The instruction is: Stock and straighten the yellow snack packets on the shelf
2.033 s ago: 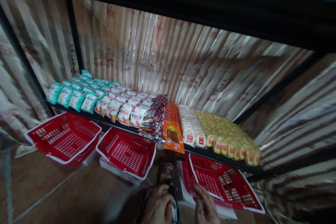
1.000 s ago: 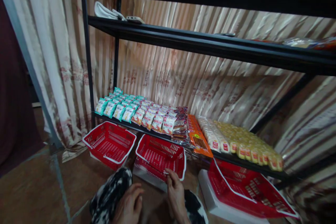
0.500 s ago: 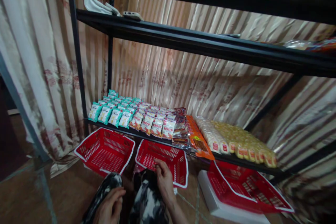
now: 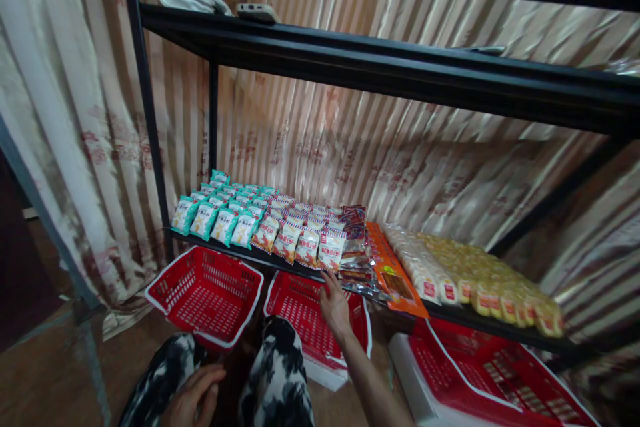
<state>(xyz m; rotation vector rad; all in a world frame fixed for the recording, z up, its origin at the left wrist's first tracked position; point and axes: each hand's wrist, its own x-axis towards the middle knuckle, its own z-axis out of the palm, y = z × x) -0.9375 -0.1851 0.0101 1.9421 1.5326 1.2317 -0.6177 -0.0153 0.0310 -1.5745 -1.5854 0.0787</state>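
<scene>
My right hand (image 4: 334,307) reaches forward over the middle red basket (image 4: 305,320), fingers stretched toward the front edge of the low black shelf (image 4: 280,265), just below the red-and-white snack packets (image 4: 305,240). It holds nothing. My left hand (image 4: 193,397) rests low by my left knee, fingers loosely apart and empty. My legs in black-and-white patterned trousers (image 4: 277,380) fill the bottom middle.
The shelf also carries teal packets (image 4: 210,213), foil sachets (image 4: 356,247), an orange pack (image 4: 395,273) and yellow wrapped cakes (image 4: 480,280). Red baskets stand at left (image 4: 205,293) and right (image 4: 500,373). An upper shelf (image 4: 380,70) overhangs. A striped curtain (image 4: 80,113) hangs behind.
My right hand has moved up from the basket's near rim across the basket toward the shelf edge. The view has shifted slightly right; my left hand stays low by my knee.
</scene>
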